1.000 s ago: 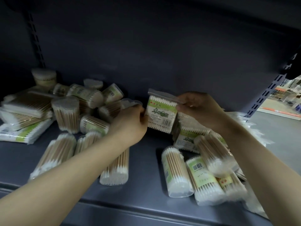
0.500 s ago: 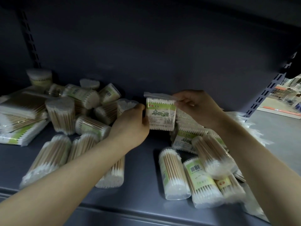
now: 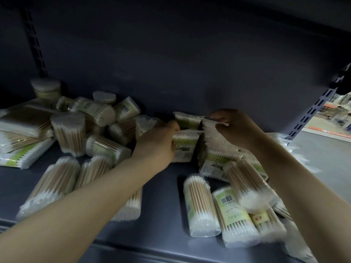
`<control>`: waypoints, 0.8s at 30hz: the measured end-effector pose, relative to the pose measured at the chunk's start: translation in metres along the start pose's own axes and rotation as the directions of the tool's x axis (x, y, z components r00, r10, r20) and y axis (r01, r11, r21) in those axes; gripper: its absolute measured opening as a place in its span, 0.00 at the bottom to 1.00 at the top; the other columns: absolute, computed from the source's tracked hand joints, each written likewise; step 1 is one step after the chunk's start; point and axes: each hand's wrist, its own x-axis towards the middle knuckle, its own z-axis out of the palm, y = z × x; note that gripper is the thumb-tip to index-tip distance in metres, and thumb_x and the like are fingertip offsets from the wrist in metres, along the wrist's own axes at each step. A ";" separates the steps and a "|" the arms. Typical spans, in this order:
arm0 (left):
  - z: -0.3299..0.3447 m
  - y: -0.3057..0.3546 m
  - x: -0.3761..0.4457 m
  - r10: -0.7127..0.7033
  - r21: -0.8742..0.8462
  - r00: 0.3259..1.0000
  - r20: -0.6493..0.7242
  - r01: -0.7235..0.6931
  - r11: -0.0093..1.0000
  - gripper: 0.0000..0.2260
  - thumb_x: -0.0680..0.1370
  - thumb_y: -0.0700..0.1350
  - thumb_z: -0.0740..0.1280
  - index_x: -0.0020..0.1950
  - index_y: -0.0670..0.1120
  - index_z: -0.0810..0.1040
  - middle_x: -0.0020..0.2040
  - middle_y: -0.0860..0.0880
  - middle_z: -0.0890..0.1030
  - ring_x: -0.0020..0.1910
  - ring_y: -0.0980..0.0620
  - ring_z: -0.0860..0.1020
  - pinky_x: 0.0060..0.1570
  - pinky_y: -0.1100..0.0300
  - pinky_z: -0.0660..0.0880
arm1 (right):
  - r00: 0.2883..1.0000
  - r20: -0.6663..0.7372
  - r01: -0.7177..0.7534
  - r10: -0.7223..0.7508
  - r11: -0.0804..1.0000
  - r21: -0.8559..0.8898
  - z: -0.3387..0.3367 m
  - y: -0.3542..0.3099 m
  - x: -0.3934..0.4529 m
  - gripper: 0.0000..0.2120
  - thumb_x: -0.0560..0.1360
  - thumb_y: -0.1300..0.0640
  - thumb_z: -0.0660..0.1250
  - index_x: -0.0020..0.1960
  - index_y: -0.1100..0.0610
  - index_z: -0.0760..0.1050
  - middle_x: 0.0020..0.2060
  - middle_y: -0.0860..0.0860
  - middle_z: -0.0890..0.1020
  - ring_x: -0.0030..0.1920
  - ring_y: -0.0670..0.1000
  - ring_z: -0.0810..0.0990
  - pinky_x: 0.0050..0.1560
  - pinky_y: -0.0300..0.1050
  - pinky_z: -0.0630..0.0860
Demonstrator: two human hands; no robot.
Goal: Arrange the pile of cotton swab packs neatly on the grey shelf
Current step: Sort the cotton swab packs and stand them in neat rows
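Near the middle of the frame, right against the back wall of the grey shelf point(image 3: 161, 202), the flat swab pack point(image 3: 185, 147) that was held up in the air a second ago has now come down and stands on its edge on the shelf. The left hand point(image 3: 157, 143) has its fingers curled around the pack's left side, gripping it. The right hand point(image 3: 235, 128) has let go of that pack and shifted over to the row of flat packs point(image 3: 212, 133) standing just to the right, where its fingers pinch a plastic top flap, looks like to steady or straighten them. So basically one more pack just joined the upright row, which is decent progress, but there's loads left. The round tubs point(image 3: 201, 204) are lying on their sides at the lower right, more bundles point(image 3: 51, 185) are scattered lower left, and a messy heap point(image 3: 98, 118) sits at the left with a stack of flat packs point(image 3: 22, 133) beside it. I'd guess the row keeps growing leftward from here.
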 end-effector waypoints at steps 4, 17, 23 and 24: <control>0.004 0.000 0.006 0.113 0.383 0.993 -0.033 -0.092 0.919 0.17 0.77 0.44 0.63 0.65 0.47 0.65 0.62 0.47 0.68 0.60 0.48 0.69 0.52 0.57 0.68 | 0.992 0.082 -0.077 0.093 0.981 -0.180 0.005 0.000 0.002 0.23 0.76 0.66 0.56 0.70 0.52 0.66 0.70 0.53 0.66 0.68 0.55 0.66 0.61 0.38 0.64; 0.016 0.001 0.037 0.257 0.683 0.958 0.131 -0.275 0.677 0.22 0.74 0.43 0.66 0.65 0.42 0.63 0.62 0.46 0.69 0.60 0.46 0.66 0.60 0.55 0.59 | 0.942 0.310 -0.037 0.127 0.959 -0.281 0.012 -0.004 0.001 0.17 0.78 0.61 0.57 0.66 0.61 0.66 0.62 0.57 0.73 0.53 0.52 0.70 0.51 0.41 0.66; 0.024 -0.001 0.045 0.292 0.686 0.951 0.101 -0.280 0.672 0.21 0.74 0.39 0.64 0.65 0.41 0.62 0.64 0.44 0.68 0.62 0.45 0.66 0.62 0.54 0.59 | 0.948 0.311 0.012 0.062 0.973 -0.230 0.013 0.001 0.002 0.11 0.78 0.61 0.59 0.59 0.63 0.70 0.47 0.51 0.71 0.47 0.50 0.69 0.42 0.37 0.62; 0.025 -0.001 0.046 0.289 0.681 0.952 0.104 -0.280 0.676 0.22 0.74 0.39 0.63 0.66 0.41 0.62 0.65 0.44 0.67 0.62 0.45 0.66 0.63 0.54 0.58 | 0.951 0.303 0.018 0.060 0.969 -0.248 0.014 0.002 0.003 0.10 0.77 0.61 0.59 0.57 0.63 0.70 0.46 0.52 0.71 0.47 0.50 0.69 0.44 0.39 0.63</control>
